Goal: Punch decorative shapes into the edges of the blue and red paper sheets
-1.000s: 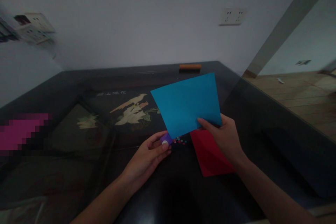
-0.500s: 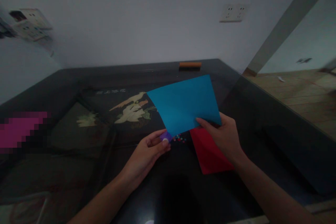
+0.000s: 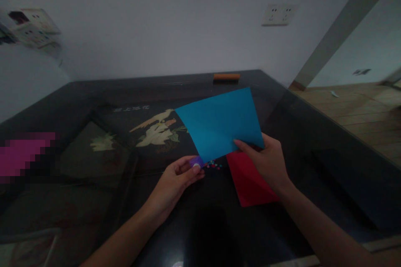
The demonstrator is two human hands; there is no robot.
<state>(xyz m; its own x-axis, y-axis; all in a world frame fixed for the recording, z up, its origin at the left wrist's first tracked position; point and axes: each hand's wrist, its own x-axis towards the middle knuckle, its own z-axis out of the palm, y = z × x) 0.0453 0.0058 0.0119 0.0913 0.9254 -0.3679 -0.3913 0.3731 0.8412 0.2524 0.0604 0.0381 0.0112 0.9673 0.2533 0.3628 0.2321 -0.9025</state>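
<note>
My left hand (image 3: pixel 175 179) is closed around a small purple craft punch (image 3: pixel 196 162), with the thumb on its white round part. The near left corner of a blue sheet of paper (image 3: pixel 222 121) meets the punch; whether it sits inside the slot I cannot tell. Holding the sheet's right side, my right hand (image 3: pixel 266 158) has its thumb on top and its other fingers hidden underneath. Small coloured paper bits (image 3: pixel 213 165) lie on the table just right of the punch. A red sheet of paper (image 3: pixel 250 183) rests on the table, partly beneath my right hand and forearm.
The dark glossy table (image 3: pixel 169 225) bears a bird and flower picture (image 3: pixel 156 131). An orange-brown stick (image 3: pixel 227 77) lies at its back edge by the wall. A dark flat object (image 3: pixel 351 187) is at the right, and a blurred pink patch (image 3: pixel 25 152) at the left.
My left hand and the punch have shifted very slightly left. The blue sheet and my right hand stay nearly the same.
</note>
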